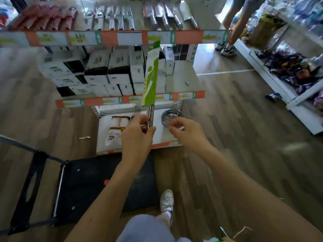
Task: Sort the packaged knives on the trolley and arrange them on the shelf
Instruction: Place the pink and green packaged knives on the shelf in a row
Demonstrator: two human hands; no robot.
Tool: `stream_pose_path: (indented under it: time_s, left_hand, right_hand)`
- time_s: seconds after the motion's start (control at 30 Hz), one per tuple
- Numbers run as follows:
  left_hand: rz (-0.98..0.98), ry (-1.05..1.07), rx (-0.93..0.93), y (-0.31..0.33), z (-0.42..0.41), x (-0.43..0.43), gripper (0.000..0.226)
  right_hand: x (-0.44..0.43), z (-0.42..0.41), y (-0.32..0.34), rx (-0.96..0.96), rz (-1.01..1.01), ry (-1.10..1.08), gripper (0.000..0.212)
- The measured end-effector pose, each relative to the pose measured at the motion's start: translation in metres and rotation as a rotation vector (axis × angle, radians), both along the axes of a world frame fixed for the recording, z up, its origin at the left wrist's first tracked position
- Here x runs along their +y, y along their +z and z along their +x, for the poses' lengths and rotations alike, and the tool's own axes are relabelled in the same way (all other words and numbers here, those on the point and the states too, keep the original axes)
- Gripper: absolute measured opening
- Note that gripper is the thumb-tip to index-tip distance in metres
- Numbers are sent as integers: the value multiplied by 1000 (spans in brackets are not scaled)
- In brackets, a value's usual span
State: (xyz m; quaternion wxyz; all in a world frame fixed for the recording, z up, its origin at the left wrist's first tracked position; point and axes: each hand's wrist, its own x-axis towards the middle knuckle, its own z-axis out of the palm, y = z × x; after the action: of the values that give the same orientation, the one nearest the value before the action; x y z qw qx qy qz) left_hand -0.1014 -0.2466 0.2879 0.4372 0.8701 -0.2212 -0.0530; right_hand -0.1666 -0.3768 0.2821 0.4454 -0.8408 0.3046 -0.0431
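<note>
A packaged knife (151, 75) with a green and white cardboard sleeve over its blade and a shiny metal handle points up and away from me. My left hand (138, 135) grips that handle at its lower end, in front of the shelf unit. My right hand (187, 131) hovers just to the right, fingers loosely curled, pinching a small pale strip. The top shelf (122, 38) carries rows of packaged knives and cleavers (164, 16). The black trolley (83, 187) stands on the floor at lower left; its bed shows no knives.
White and black boxes (104, 70) fill the middle shelf. On the bottom shelf lie a bagged pack of rolls (116, 130) and a metal bowl (172, 117). Another person's legs (232, 35) stand at the upper right, beside a low white shelf (283, 84) of goods. My shoe (167, 201) is below.
</note>
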Motion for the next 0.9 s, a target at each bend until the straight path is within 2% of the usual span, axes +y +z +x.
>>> stream_pose_path:
  time_s: [0.4, 0.53, 0.67, 0.77, 0.9]
  left_hand:
    - [2, -4, -113, 62, 55, -126, 22]
    - [-8, 28, -114, 77, 74, -171, 18]
    - [-19, 85, -108, 87, 95, -218, 12]
    - [-68, 127, -78, 93, 111, -259, 9]
    - [-68, 181, -76, 102, 130, -301, 14]
  right_hand:
    - [-134, 60, 43, -45, 3, 53, 15]
    - [-178, 87, 59, -53, -22, 99, 18]
    - [-223, 120, 70, -132, -19, 152, 13]
    - [-261, 145, 82, -183, -65, 197, 19]
    - [-303, 170, 91, -233, 36, 182, 22]
